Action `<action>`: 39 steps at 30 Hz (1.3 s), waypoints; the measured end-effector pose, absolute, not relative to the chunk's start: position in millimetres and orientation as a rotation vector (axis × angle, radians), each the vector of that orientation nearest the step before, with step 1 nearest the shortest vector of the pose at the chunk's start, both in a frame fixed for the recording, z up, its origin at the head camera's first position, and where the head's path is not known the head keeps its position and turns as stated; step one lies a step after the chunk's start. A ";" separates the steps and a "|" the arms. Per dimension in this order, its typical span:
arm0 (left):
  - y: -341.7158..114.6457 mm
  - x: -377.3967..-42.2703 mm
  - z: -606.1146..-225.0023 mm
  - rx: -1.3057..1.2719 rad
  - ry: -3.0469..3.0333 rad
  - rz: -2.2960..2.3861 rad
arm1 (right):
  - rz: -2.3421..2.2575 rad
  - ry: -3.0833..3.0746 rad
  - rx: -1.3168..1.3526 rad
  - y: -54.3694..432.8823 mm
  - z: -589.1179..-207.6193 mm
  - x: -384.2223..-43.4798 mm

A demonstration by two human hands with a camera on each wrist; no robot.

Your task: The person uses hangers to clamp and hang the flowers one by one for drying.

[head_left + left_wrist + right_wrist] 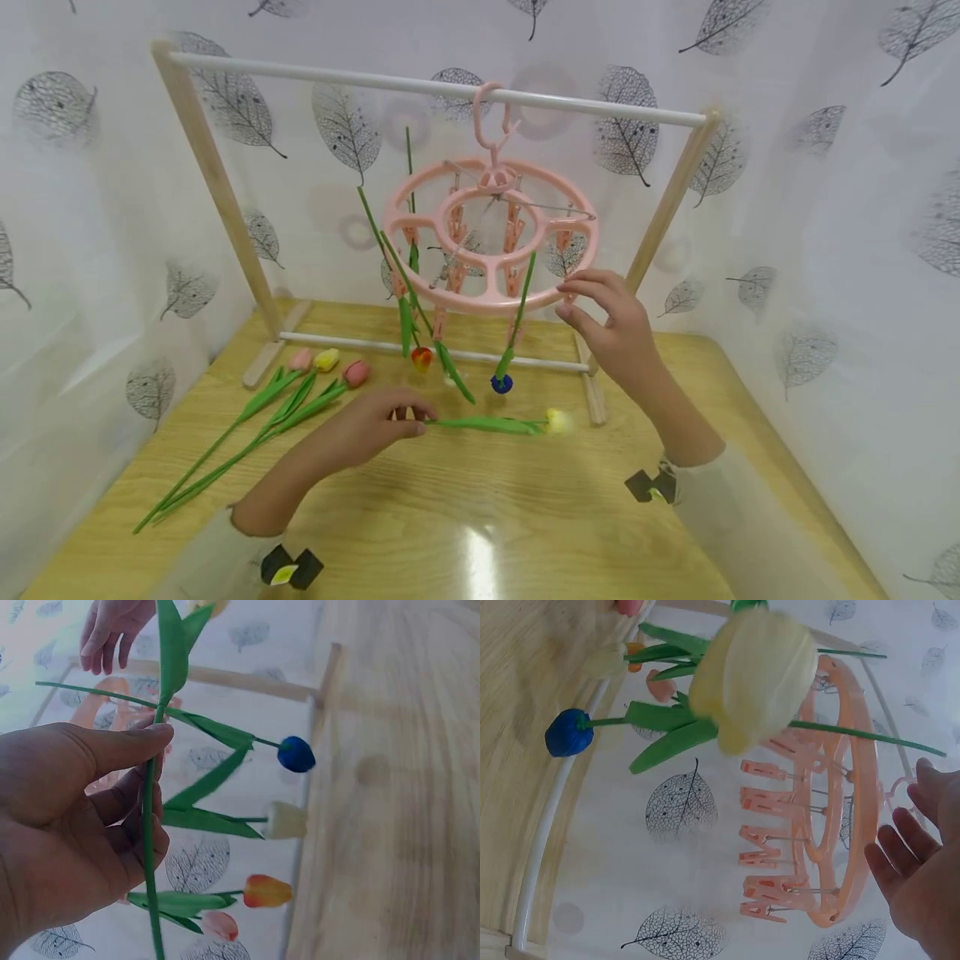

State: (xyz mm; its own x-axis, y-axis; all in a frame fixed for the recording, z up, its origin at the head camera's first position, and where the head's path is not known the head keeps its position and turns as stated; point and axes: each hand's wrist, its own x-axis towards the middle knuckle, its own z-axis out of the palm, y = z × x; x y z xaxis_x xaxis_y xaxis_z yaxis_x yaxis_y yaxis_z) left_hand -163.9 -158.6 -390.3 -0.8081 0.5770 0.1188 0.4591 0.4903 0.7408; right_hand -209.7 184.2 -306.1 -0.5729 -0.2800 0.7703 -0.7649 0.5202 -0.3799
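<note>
My left hand (378,427) pinches the green stem of a pale yellow tulip (558,421) between thumb and fingers. The tulip lies sideways in front of the hanger, its bloom large in the right wrist view. My right hand (611,321) is at the right rim of a round pink clip hanger (491,296), fingers loosely extended and holding nothing visible; contact with the rim is unclear. From the hanger's clips hang, bloom down, a blue tulip (296,754), a white tulip (286,820), an orange-red tulip (267,891) and a pink tulip (220,926).
The hanger hooks over the white top bar (375,81) of a wooden stand (217,175). Two pink tulips (356,372) and a yellow tulip (327,360) lie at the table's left. Pink clips (763,801) dangle below the ring. A leaf-print curtain (825,250) surrounds the wooden table (405,508).
</note>
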 end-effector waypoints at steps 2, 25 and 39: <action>-153.1 -165.4 -386.2 0.924 2.598 1.206 | 1.016 -2.138 0.862 182.1 -309.9 -198.7; -96.1 -170.9 -371.7 0.929 2.685 1.282 | 1.082 -2.439 0.965 111.3 -375.6 -154.3; -121.0 -179.7 -364.7 0.836 2.650 1.180 | 1.237 -2.587 0.822 126.7 -380.3 -165.4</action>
